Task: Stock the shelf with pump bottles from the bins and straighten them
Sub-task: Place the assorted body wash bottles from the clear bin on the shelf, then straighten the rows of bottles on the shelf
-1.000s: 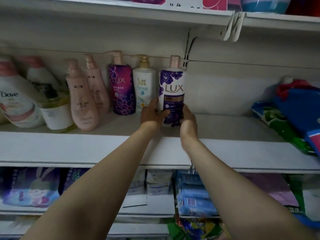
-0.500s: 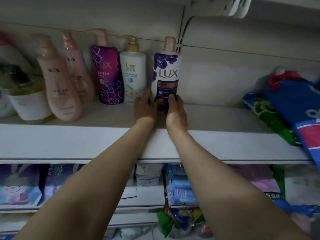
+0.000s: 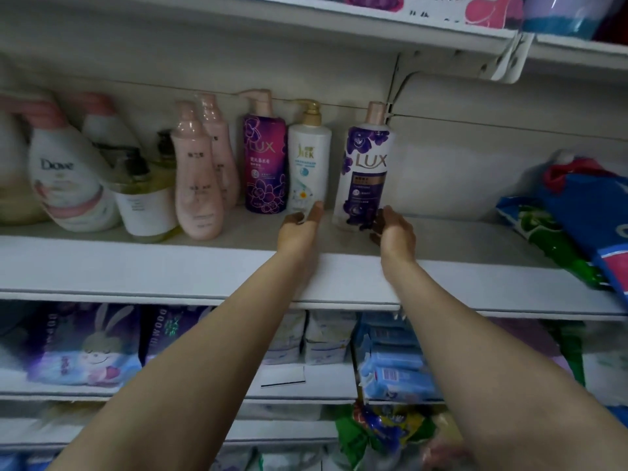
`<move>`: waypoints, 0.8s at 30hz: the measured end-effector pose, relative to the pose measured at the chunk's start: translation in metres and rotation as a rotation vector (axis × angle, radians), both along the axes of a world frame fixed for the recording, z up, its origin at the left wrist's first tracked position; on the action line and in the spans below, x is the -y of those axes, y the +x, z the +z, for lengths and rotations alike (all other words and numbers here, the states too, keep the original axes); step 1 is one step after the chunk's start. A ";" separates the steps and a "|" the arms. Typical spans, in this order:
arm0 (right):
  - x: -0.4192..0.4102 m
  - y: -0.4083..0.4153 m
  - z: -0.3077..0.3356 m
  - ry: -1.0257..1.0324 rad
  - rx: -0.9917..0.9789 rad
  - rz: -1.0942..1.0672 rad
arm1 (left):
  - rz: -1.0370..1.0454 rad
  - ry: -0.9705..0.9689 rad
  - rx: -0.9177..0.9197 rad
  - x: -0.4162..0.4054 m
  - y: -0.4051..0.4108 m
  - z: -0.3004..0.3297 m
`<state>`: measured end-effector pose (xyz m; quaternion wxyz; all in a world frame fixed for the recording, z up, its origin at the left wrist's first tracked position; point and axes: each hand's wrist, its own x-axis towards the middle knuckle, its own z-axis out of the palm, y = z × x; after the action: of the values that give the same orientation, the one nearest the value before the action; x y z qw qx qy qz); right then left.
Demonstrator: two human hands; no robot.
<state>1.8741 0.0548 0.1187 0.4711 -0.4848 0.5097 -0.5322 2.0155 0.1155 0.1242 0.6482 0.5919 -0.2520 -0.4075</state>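
A white and purple LUX pump bottle [image 3: 367,171] stands upright on the white shelf [image 3: 153,263], a small gap to the right of a white bottle with a gold pump [image 3: 309,161]. My left hand [image 3: 300,229] hovers open in front of that gap, off the LUX bottle. On the other side, my right hand [image 3: 394,232] is relaxed, its fingertips at the bottle's lower right edge. Further left stand a purple LUX bottle [image 3: 264,164] and two pink bottles [image 3: 198,188].
Dove bottles [image 3: 64,188] and a jar of yellow liquid [image 3: 144,202] crowd the shelf's left end. Blue, green and red bags [image 3: 577,226] lie at its right end, with bare shelf between them and the LUX bottle. Packaged goods [image 3: 390,365] fill the lower shelves.
Both hands gripped the base of the white and purple LUX bottle before. Now my left hand has let go and drawn aside, and my right hand has loosened to the bottle's right.
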 end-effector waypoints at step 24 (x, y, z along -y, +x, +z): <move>-0.252 0.087 0.021 0.235 0.131 0.344 | -0.067 -0.069 -0.278 -0.253 0.079 0.015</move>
<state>1.9609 0.3072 0.1401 0.6405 -0.4707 0.4463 -0.4112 2.0949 0.3681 0.1394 0.6828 0.4983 -0.1934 -0.4981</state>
